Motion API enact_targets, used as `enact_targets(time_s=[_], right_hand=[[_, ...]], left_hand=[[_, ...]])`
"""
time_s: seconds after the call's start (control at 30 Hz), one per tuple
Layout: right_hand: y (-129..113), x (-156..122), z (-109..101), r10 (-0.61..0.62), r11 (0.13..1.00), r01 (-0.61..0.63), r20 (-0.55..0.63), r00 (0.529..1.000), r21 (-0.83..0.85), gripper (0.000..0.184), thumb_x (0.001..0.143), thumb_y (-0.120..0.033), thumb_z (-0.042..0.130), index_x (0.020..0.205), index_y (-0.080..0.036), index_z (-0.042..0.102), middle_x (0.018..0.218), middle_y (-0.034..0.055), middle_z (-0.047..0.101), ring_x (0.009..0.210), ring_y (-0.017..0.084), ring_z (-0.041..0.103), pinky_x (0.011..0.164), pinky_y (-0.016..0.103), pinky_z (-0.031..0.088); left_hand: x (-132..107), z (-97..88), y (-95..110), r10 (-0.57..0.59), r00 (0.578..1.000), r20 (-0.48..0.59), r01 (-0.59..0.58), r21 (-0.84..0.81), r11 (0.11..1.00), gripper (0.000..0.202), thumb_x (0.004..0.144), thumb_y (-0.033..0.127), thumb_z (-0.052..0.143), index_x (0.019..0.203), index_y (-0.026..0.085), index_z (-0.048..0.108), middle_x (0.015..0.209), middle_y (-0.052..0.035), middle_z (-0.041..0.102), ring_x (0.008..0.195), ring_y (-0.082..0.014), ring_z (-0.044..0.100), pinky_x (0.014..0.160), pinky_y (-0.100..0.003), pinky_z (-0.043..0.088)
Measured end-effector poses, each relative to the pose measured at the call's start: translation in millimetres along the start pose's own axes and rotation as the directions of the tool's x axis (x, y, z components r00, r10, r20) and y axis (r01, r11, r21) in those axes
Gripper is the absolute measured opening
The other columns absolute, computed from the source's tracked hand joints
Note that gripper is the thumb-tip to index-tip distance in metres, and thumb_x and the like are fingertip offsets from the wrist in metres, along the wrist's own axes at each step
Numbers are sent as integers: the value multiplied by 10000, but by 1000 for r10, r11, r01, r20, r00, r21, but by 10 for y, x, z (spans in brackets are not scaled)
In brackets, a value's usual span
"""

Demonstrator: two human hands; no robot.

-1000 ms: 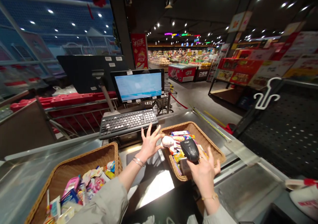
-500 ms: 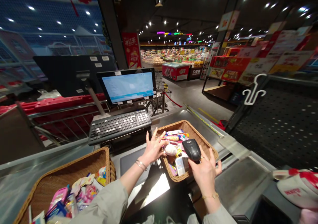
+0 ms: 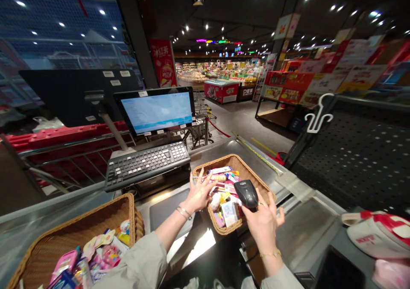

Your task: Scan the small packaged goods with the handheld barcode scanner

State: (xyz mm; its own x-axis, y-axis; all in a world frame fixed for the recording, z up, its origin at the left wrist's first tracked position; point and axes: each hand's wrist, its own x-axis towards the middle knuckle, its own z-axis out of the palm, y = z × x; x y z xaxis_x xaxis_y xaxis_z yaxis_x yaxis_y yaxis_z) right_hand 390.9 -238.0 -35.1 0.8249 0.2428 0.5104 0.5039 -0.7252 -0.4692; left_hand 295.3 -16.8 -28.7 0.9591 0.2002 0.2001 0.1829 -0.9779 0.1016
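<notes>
My right hand point(image 3: 263, 216) grips a black handheld barcode scanner point(image 3: 246, 193), its head above a wicker basket point(image 3: 237, 161). Over the basket's left rim is my left hand point(image 3: 199, 193), fingers spread and nothing held in them. Just below its fingertips lies a whitish rounded item point(image 3: 215, 201), partly hidden. Beside that, a small white box point(image 3: 229, 213) with a printed picture leans in the near end. Several colourful packaged sweets point(image 3: 221, 170) fill the far part of the basket.
A second wicker basket point(image 3: 86, 215) with colourful packaged goods point(image 3: 105, 255) stands at lower left. Behind the counter are a keyboard point(image 3: 147, 163) and a lit monitor point(image 3: 156, 109). At right are a black perforated panel point(image 3: 358, 152) with a white hook point(image 3: 317, 114) and a white-red bag point(image 3: 381, 235).
My left hand has let go of the whitish rounded item, which now lies among the goods in the basket. The scanner stays in my right hand. The view has shifted slightly.
</notes>
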Motion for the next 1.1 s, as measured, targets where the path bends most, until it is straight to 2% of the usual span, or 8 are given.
enact_targets(time_s=[0.17, 0.43, 0.53, 0.63, 0.8, 0.93, 1.1], right_hand=[[-31, -15, 30, -29, 1000, 29, 13, 999, 10, 422, 810, -564, 465, 949, -252, 713, 1232, 41, 658, 1337, 306, 358, 1085, 560, 80], [-267, -20, 105, -79, 995, 77, 42, 996, 56, 389, 792, -534, 487, 911, -247, 721, 1205, 64, 669, 1337, 300, 361, 1062, 537, 148], [-417, -25, 86, -103, 992, 99, 53, 993, 78, 438, 797, -534, 489, 1043, -239, 701, 1209, 90, 662, 1319, 296, 378, 1055, 533, 170], [-553, -43, 99, -131, 987, 126, 45, 990, 96, 517, 792, -567, 491, 1102, -200, 682, 1177, 125, 666, 1294, 299, 405, 1063, 536, 169], [-766, -93, 171, -167, 979, 161, 36, 985, 128, 555, 783, -631, 479, 1015, -186, 715, 1204, 165, 646, 1290, 304, 424, 1065, 514, 180], [-988, -151, 174, -254, 954, 241, 57, 966, 177, 496, 801, -588, 477, 998, -203, 720, 1171, 138, 672, 1304, 299, 416, 1083, 509, 162], [-1248, -255, 199, -352, 917, 319, 112, 929, 238, 360, 808, -496, 498, 958, -253, 717, 1148, 63, 693, 1326, 293, 396, 1105, 532, 127]], left_hand=[[-27, -82, -12, -43, 997, -70, 46, 36, 998, 627, 857, 381, 592, 1444, 372, 371, 1586, -51, 273, 1471, -397, 78, 1061, -782, 30], [-212, -303, -69, -140, 987, -77, 145, 55, 988, 771, 798, 548, 632, 1474, 343, 323, 1600, -73, 228, 1474, -400, 21, 1074, -770, 46], [-324, -388, -115, -189, 978, -87, 195, 68, 979, 763, 804, 557, 621, 1472, 335, 326, 1603, -69, 218, 1478, -385, 6, 1079, -763, 36], [-458, -442, -185, -239, 966, -102, 248, 88, 965, 751, 819, 551, 606, 1475, 323, 320, 1608, -72, 200, 1480, -377, -8, 1083, -757, 12], [-736, -483, -338, -330, 937, -115, 341, 103, 934, 732, 820, 520, 621, 1465, 319, 340, 1614, -79, 170, 1479, -382, -16, 1076, -760, -13], [-994, -558, -444, -416, 901, -122, 428, 93, 899, 746, 819, 494, 634, 1473, 313, 325, 1616, -85, 160, 1479, -383, -9, 1085, -748, -10], [-1341, -635, -561, -508, 853, -120, 518, 83, 851, 786, 813, 473, 650, 1490, 302, 290, 1616, -100, 151, 1479, -384, -6, 1102, -729, 15]])
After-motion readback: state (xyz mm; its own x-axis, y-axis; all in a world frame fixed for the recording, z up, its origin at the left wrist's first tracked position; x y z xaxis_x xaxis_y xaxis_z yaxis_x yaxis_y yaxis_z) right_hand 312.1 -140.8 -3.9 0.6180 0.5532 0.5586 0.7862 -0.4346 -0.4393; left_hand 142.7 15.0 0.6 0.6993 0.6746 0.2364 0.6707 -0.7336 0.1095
